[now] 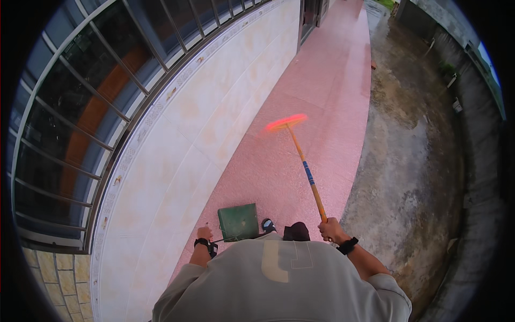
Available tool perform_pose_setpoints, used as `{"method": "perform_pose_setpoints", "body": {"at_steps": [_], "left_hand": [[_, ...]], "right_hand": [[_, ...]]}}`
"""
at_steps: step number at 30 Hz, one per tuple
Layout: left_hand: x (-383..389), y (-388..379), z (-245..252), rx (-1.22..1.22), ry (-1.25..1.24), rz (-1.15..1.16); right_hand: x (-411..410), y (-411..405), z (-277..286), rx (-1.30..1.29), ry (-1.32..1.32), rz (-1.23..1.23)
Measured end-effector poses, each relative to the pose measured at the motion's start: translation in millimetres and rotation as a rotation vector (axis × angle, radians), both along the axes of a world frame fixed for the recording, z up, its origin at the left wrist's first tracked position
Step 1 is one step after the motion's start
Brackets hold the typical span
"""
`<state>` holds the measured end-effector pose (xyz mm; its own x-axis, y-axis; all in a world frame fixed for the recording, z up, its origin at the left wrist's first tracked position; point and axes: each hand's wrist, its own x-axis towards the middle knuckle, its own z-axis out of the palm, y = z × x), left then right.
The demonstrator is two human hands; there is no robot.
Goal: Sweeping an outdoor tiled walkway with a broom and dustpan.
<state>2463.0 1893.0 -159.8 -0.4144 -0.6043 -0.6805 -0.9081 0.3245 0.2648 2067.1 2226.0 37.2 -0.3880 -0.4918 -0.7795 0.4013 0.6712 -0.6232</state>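
Observation:
My right hand (330, 230) is closed around the end of the wooden handle of a broom (314, 187) with blue wrapping partway along it. Its bright red-orange head (287, 121) lies ahead over the pink tiled floor (261, 173), blurred at its edges. Low on the left, my left hand (204, 232) is curled beside a green dustpan (238, 221), and a thin rod runs from near that wrist towards the pan's lower edge. Whether the fingers grip this rod's end is hard to make out. Both wrists bear black bands.
A cream tiled wall (173, 161) with a barred window (80, 112) above it runs along the left. To the right of the walkway lies wet, stained concrete (398, 161), bounded by a grey wall (483, 161). My sandalled foot (268, 225) is beside the dustpan. A doorway (309, 20) stands farther ahead.

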Motion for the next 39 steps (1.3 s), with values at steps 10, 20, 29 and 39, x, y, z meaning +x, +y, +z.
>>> {"method": "perform_pose_setpoints", "body": {"at_steps": [10,20,29,39], "left_hand": [[-116.7,-54.4,26.9,0.140,0.398,0.821],[-215.5,-103.8,68.4,-0.159,0.161,0.783],[-302.9,-115.1,123.5,-0.140,0.109,0.931],[-341.9,-103.2,120.4,-0.045,0.229,1.112]], "right_hand": [[-213.4,-169.8,-52.7,-0.015,0.036,-0.154],[-495.3,-408.3,-100.1,-0.008,0.247,-0.114],[-655.1,-580.6,-187.7,0.028,0.341,-0.167],[-538.7,-376.4,-191.9,0.190,0.267,0.441]]}}
